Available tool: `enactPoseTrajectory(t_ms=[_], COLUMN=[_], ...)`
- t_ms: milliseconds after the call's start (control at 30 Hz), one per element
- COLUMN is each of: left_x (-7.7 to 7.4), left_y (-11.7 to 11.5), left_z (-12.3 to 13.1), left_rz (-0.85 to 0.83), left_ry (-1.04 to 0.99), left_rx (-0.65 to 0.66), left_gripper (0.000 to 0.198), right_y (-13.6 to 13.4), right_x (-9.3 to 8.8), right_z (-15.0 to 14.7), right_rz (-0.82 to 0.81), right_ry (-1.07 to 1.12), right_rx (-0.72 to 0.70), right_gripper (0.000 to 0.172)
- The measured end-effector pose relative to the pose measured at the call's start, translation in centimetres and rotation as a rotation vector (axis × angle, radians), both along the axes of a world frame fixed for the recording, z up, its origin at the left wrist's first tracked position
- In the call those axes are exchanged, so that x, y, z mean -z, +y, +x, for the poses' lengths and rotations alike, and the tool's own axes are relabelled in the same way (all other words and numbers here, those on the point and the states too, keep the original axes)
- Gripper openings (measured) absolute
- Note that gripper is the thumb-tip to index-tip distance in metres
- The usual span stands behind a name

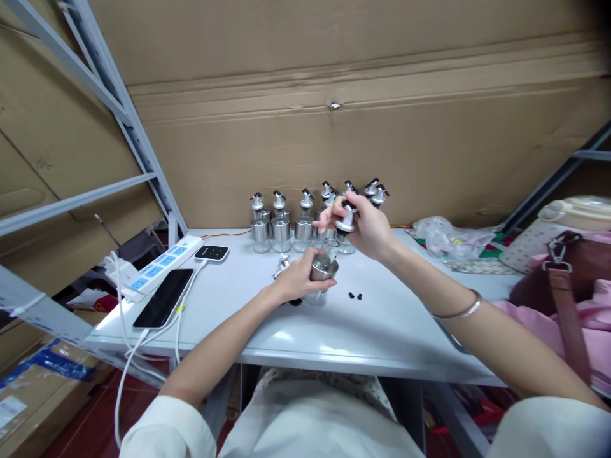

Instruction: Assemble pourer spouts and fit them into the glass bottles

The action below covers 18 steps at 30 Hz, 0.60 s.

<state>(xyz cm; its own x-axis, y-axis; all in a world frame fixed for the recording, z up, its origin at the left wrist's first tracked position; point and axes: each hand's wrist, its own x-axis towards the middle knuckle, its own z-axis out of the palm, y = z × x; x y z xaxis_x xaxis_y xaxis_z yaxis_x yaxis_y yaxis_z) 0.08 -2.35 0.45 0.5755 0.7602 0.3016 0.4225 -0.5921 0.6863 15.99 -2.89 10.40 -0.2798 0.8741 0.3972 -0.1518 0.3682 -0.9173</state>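
Note:
My left hand is wrapped round a glass bottle with a steel band, upright on the grey table. Above and slightly right of its open neck, my right hand grips a silver pourer top with a black lever. The pourer is apart from the bottle. Behind my hands stand several similar bottles in rows, most with pourers fitted; some are partly hidden. Another loose pourer lies left of my left hand. Two small black caps lie on the table to the right of the held bottle.
At left, a phone, a small black-faced device and a white power strip lie among cables. Plastic wrap and a brown-strapped bag are at right. Cardboard stands behind the table; a metal frame post rises at left.

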Motion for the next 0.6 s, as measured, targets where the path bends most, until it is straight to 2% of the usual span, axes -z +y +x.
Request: enactPoseTrajectory(t_ms=[300, 467, 600], left_x=[0.8, 1.1, 1.3], left_y=[0.2, 0.6, 0.8], left_z=[0.6, 0.7, 0.8], left_rz=[-0.011, 0.011, 0.048], left_ry=[-0.056, -0.083, -0.088], left_rx=[0.066, 0.093, 0.113], left_gripper=[0.066, 0.072, 0.067], right_y=[0.2, 0.5, 0.3], right_x=[2.7, 3.4, 3.9], right_z=[-1.3, -1.1, -1.2], right_rz=[-0.043, 0.042, 0.084], right_ry=[0.051, 0.005, -0.025], right_rx=[-0.071, -0.064, -0.07], right_gripper=[0.046, 0.048, 0.048])
